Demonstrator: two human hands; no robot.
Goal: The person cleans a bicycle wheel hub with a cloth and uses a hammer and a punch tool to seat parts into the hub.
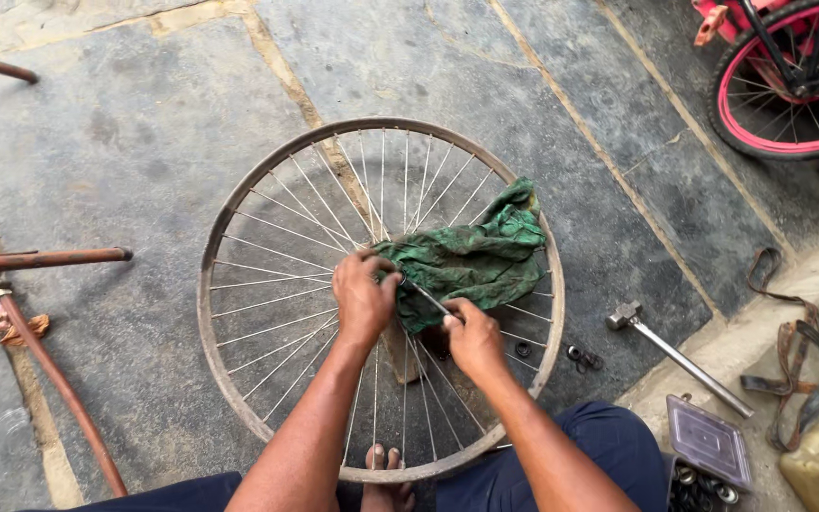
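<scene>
Single view only: head-worn cam, looking steeply down, almost top-down, from above the person's lap onto the stone floor (144,142). Faces forward, away from the body; both forearms enter from the bottom edge, knees at the bottom corners. Close range: the spoked wheel rim (209,313) fills the middle of frame, floor visible all round it. Top right corner catches part of a pink bicycle wheel (770,142); left edge catches rusty tubes (49,258). No second view, so no overlap.
</scene>
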